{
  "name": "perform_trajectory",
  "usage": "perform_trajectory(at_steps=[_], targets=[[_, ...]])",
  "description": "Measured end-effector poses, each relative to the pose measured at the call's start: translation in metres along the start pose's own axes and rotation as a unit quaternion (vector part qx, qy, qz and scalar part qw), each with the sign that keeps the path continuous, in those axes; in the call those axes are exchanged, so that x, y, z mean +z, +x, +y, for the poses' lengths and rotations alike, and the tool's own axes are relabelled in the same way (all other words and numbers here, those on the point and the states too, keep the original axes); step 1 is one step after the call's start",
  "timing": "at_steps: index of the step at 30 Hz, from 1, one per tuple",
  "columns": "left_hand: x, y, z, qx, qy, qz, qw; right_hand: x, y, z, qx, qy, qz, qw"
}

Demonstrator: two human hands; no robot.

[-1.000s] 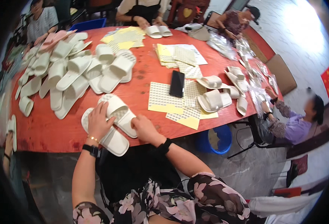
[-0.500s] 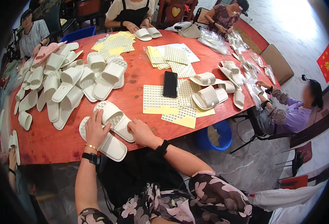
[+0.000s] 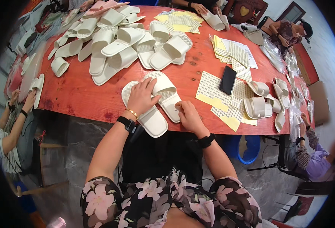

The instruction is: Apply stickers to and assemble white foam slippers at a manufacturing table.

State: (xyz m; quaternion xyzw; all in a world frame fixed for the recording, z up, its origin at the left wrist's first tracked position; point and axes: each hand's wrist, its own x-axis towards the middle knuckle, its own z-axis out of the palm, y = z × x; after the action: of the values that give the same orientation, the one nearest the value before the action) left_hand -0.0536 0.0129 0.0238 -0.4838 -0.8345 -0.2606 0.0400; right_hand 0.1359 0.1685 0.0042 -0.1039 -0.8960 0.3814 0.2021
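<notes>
A pair of cream slippers lies side by side at the table's near edge, in front of me. My left hand (image 3: pixel 141 95) rests across the strap of the left slipper (image 3: pixel 154 122), fingers stretched out, its thumb by the strap of the right slipper (image 3: pixel 163 82). The heel of that left slipper juts past the table edge. Beside the right slipper's heel, my right hand (image 3: pixel 192 117) is closed, thumb and forefinger drawn together. Whatever they pinch, if anything, is too small to make out.
A heap of cream slippers (image 3: pixel 110 49) lies beyond my left hand. To the right are yellow sticker sheets (image 3: pixel 213 89), a black phone (image 3: pixel 227 80) and more slippers (image 3: pixel 258 107). A blue bin (image 3: pixel 250 150) stands below the table. Co-workers sit around the red table (image 3: pixel 80 102).
My view has swung left, so the table's contents appear farther right. Both hands stay at the same pair, the right fingertips shifting slightly up its side. The far co-worker now holds slippers raised.
</notes>
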Motion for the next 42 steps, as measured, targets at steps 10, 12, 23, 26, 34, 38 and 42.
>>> perform_trajectory(at_steps=[10,12,23,26,34,38,42], targets=[[0.008,-0.001,-0.010,0.002,0.020,0.003,1.000,0.014,0.008,0.004,-0.001,-0.062,0.031,0.998],[0.007,-0.001,-0.010,0.008,0.020,0.000,1.000,0.015,0.009,0.000,-0.002,-0.061,0.042,0.997],[0.016,0.003,-0.012,0.012,0.027,-0.021,0.999,-0.065,-0.079,0.011,0.144,0.296,0.113,0.938],[0.017,0.003,-0.010,0.011,0.030,-0.028,0.999,-0.134,-0.122,0.011,0.263,0.273,0.286,0.880],[0.014,0.005,-0.014,0.031,0.048,-0.014,0.998,-0.246,-0.246,0.126,0.242,0.248,0.629,0.696],[0.014,0.005,-0.015,0.036,0.047,-0.013,0.998,-0.262,-0.284,0.167,0.330,0.202,0.626,0.677],[0.014,0.005,-0.014,0.042,0.037,-0.018,0.998,-0.276,-0.316,0.202,0.400,0.167,0.618,0.656]])
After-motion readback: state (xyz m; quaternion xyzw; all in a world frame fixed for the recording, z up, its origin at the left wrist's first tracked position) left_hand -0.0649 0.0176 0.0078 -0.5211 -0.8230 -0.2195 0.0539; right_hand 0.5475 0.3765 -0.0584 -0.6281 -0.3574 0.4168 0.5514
